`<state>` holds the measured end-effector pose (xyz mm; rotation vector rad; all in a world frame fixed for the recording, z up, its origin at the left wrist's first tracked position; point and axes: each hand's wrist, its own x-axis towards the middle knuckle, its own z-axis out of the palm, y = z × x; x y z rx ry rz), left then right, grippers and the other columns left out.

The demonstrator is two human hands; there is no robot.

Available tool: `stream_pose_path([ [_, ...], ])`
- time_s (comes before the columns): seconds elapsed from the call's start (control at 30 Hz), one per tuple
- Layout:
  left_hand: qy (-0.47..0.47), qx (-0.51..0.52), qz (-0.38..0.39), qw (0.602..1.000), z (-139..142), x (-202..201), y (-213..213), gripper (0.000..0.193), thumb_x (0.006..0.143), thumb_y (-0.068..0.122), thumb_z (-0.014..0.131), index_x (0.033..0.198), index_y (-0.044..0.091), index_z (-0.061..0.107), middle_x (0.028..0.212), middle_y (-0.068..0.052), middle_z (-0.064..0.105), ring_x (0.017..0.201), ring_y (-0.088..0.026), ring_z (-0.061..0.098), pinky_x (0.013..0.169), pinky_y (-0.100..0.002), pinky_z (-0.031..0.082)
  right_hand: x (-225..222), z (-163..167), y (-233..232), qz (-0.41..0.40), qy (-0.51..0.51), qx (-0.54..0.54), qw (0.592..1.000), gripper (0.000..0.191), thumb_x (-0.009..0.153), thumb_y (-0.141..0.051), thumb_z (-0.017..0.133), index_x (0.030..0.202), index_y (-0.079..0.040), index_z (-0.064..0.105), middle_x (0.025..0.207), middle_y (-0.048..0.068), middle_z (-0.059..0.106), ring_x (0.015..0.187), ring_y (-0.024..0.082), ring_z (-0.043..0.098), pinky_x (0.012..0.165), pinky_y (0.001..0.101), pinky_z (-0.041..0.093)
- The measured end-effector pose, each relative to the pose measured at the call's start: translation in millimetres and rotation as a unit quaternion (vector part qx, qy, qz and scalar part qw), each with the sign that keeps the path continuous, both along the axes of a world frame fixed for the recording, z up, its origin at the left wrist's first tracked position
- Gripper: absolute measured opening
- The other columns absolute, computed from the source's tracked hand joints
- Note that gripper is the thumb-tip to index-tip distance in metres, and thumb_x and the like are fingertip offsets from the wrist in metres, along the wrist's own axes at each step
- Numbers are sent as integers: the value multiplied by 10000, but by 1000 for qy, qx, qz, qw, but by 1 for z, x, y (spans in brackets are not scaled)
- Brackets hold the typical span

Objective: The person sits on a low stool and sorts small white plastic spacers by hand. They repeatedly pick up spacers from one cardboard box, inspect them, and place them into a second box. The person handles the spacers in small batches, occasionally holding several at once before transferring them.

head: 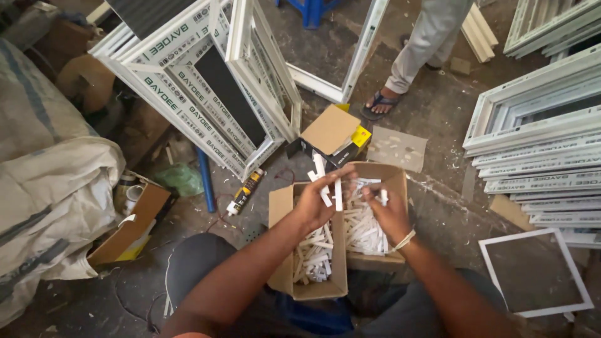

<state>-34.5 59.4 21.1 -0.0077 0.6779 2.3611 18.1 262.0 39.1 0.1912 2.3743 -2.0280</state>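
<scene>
An open cardboard box [281, 206] sits on the floor in front of me, filled with several short white plastic strips [366, 231]. Above the box, my left hand [318, 201] grips a bunch of these white strips [326, 185], which stick up between the fingers. My right hand [389, 213] is just to the right of it, over the box, pinching one small white piece [384, 197]. A pale cord band circles my right wrist.
White window frames [213, 87] lean at the upper left; more frames are stacked at the right [538, 150]. A sealant tube [245, 191], a small black-and-yellow box [332, 134], a sack [50, 188] and another person's leg [419, 50] are nearby.
</scene>
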Motion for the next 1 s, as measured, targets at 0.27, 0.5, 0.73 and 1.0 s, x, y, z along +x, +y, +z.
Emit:
stream_pose_path([
  [0.27, 65, 9, -13, 998, 35, 12, -3, 646, 913, 229, 518, 1525, 30, 454, 1562, -70, 504, 1460, -180, 448, 1154, -389, 403, 14, 1, -34, 105, -79, -6, 991, 210, 934, -208, 717, 1011, -13, 735, 891, 28, 741, 843, 106, 670, 768, 281, 522],
  [0.5, 74, -106, 88, 988, 11, -9, -10, 427, 925, 107, 545, 1328, 15, 653, 1357, -77, 636, 1224, -207, 583, 1026, -361, 480, 10, -6, -15, 9, -55, -57, 997, 153, 940, -154, 718, 959, -6, 687, 704, -35, 518, 566, 47, 421, 477, 237, 301],
  [0.73, 193, -431, 2, 881, -16, 15, 17, 272, 915, 254, 769, 1115, 70, 775, 908, -12, 759, 841, -114, 685, 777, -297, 546, 10, -10, -5, -21, 38, -173, 984, 152, 1023, -140, 615, 1008, 7, 652, 790, 18, 588, 703, 104, 526, 626, 248, 415],
  [1.0, 238, -387, -4, 891, -23, 46, 25, 319, 918, 273, 805, 1144, 49, 775, 955, -56, 757, 860, -104, 643, 782, -311, 538, 25, -3, -25, 2, 123, -59, 991, 272, 1045, -191, 550, 1221, 11, 597, 1120, 84, 650, 1020, 173, 660, 851, 307, 554],
])
